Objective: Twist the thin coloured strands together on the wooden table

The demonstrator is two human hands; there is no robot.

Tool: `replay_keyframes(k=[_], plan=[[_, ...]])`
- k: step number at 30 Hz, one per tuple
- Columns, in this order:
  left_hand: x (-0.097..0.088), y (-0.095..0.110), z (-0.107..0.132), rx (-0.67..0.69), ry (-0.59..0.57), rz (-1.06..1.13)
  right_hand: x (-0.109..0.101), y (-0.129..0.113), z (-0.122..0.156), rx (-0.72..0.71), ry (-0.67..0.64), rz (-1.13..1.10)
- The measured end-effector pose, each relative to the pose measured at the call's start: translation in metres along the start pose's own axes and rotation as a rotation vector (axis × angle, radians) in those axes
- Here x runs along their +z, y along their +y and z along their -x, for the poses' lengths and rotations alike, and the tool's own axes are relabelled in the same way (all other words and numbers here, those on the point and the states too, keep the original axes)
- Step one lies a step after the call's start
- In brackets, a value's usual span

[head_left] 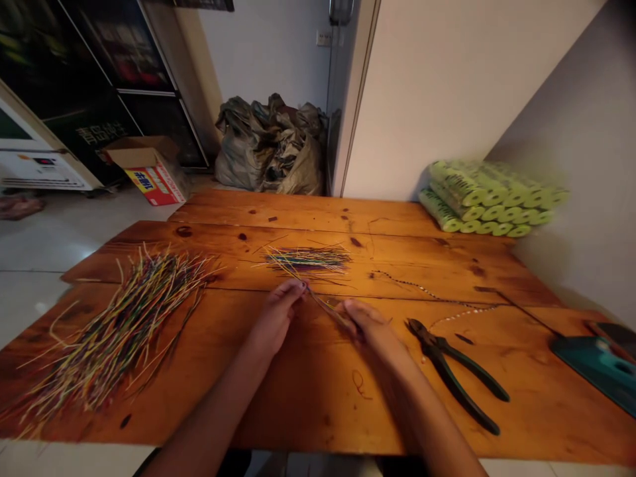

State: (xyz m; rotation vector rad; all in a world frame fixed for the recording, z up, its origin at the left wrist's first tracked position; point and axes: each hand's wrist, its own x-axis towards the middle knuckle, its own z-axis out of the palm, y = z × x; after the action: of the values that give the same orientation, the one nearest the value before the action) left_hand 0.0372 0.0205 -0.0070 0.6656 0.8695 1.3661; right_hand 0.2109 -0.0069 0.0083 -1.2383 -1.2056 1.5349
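A few thin coloured wires stretch between my two hands, above the front half of the wooden table. My left hand pinches them between thumb and finger, and their far ends stick out past it toward the small pile. Closed around the near part of the same wires is my right hand; its lower fingers are hidden. Just beyond my hands lies a small, roughly aligned pile of cut wires. A much larger, looser heap of multicoloured wires spreads over the table's left side.
Dark-handled cutting pliers lie right of my right hand. Behind them runs a black-and-white twisted cord. A teal tool with a thin rod sits at the right edge. Green-wrapped rolls are stacked at the table's back right.
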Motion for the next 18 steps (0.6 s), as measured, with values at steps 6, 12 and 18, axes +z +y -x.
replay_keyframes(k=[6,12,18], plan=[[-0.012,0.01,-0.012,0.039,0.193,0.1,-0.061,0.002,0.012,-0.317,0.433,0.872],[-0.008,0.01,-0.01,0.014,0.201,0.062,-0.058,0.004,0.025,-0.192,0.233,1.343],[-0.005,0.01,-0.008,-0.001,0.203,0.036,-0.045,0.009,0.03,-0.193,0.187,1.449]])
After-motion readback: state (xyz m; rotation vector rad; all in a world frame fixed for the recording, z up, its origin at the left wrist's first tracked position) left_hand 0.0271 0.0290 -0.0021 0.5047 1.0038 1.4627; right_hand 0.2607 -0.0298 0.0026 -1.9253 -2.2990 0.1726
